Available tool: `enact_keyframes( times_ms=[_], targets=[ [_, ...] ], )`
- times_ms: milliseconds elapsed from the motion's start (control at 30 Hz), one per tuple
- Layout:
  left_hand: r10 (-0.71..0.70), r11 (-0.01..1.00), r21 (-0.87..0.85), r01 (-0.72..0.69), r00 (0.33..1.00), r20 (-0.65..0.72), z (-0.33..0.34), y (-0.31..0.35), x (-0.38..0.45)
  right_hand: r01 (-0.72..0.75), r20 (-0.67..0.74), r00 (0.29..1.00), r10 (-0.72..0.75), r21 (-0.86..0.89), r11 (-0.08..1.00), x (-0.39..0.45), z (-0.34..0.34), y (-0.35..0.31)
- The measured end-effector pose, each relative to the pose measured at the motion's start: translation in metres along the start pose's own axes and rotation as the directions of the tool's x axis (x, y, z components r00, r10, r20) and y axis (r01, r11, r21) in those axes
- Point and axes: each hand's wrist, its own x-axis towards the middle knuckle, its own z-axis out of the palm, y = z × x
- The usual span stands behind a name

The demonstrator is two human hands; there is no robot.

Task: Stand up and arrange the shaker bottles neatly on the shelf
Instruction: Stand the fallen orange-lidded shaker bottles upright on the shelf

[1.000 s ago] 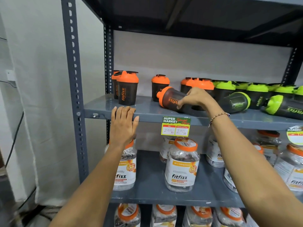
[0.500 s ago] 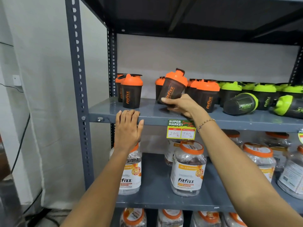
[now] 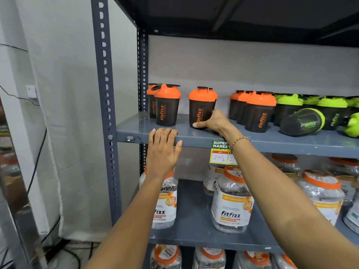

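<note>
My right hand (image 3: 212, 121) grips the base of an orange-lidded black shaker bottle (image 3: 201, 107), which stands upright on the grey shelf (image 3: 194, 135). My left hand (image 3: 163, 150) lies flat on the shelf's front edge, fingers apart, holding nothing. Two orange-lidded shakers (image 3: 167, 104) stand upright at the left. A group of three orange-lidded shakers (image 3: 256, 111) stands to the right. Green-lidded shakers (image 3: 287, 107) stand behind. One green-lidded shaker (image 3: 303, 124) lies on its side, and another (image 3: 352, 126) lies at the right edge.
A perforated steel upright (image 3: 105, 105) frames the shelf's left side. A price tag (image 3: 220, 152) hangs from the shelf edge. Clear jars with orange lids (image 3: 232, 200) fill the lower shelves. A white cloth-covered wall (image 3: 64, 133) is on the left.
The orange-lidded shaker was lying on its side a second ago. My right hand lifted it, tilted it up and set it standing on the shelf. My left hand stayed on the edge.
</note>
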Motion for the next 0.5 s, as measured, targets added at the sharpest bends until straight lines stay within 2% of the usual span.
enact_keyframes(
  times_ms=[133, 300, 400, 500],
  targets=[
    [-0.016, 1.000, 0.006, 0.016, 1.000, 0.012, -0.002, 0.001, 0.000, -0.003, 0.017, 1.000, 0.004, -0.072, 0.997, -0.007, 0.000, -0.001],
    [-0.105, 0.989, -0.104, 0.105, 0.994, 0.008, -0.014, 0.013, 0.004, 0.005, -0.002, 1.000, -0.005, 0.029, 1.000, -0.025, -0.015, 0.006],
    [-0.148, 0.967, -0.214, 0.140, 0.989, -0.021, -0.020, 0.025, 0.008, 0.071, -0.234, 0.971, -0.043, 0.110, 0.991, -0.042, -0.040, 0.021],
    [-0.080, 0.965, -0.250, 0.078, 0.997, 0.002, -0.021, 0.055, 0.011, 0.119, -0.476, 0.879, -0.019, 0.181, 0.976, -0.061, -0.081, 0.037]
  ],
)
